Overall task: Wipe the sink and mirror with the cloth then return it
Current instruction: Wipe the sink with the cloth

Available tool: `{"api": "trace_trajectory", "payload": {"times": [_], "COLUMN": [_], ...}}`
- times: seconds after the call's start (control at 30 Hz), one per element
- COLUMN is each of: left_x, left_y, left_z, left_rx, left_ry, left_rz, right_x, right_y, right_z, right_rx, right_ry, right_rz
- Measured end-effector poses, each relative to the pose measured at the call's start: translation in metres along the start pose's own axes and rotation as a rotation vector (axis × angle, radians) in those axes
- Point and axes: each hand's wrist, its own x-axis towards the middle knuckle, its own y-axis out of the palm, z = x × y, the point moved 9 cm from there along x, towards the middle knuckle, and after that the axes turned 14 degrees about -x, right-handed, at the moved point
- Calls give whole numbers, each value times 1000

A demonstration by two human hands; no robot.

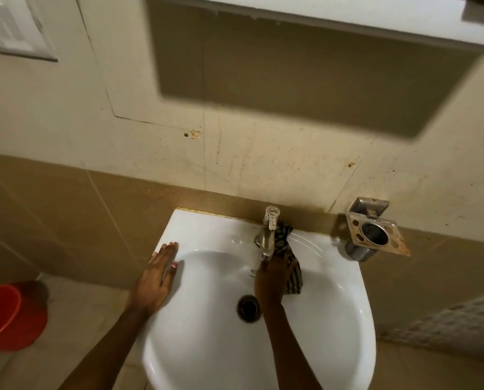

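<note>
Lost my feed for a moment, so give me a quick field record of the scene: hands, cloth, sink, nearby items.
left hand: flat on the rim of the white ceramic sink, empty
right hand: pressing the dark striped cloth beside the metal tap
cloth: bunched, on the sink ledge
round drain: uncovered
metal wall holder: right of sink
red bucket: floor, left
mirror: not clearly visible

A glossy white ceramic sink (207, 347) holds a dull, tarnished metal tap (267, 235) and a dark striped woven cloth (293, 273); at right, a rust-stained metal holder (376, 232); lower left, a shiny red plastic bucket (7, 316).
</note>
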Motion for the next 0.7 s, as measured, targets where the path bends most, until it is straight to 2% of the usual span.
{"api": "trace_trajectory", "payload": {"times": [0.07, 0.17, 0.3, 0.43, 0.53, 0.6, 0.7], "left_x": [1, 2, 2, 1, 0, -1, -2], "left_y": [-1, 0, -1, -1, -4, -8, -14], "left_z": [0, 3, 8, 11, 10, 9, 8], "left_rx": [-8, -4, -32, -42, -99, -162, -237], "left_ry": [16, 19, 0, -22, -8, 2, 26], "left_rz": [7, 22, 23, 11, -18, -35, -87], "right_x": [-20, -42, -35, 2, -4, -16, -41], "right_y": [-5, -7, 31, 36, 45, 61, 76], "right_z": [11, 39, 93, 114, 123, 146, 197], "right_rx": [136, 155, -38, -217, -189, -149, -98], "right_ry": [54, -46, -254, -147, -92, -201, -523], "right_rz": [-108, -239, 10, -40, -48, 55, 154]}}
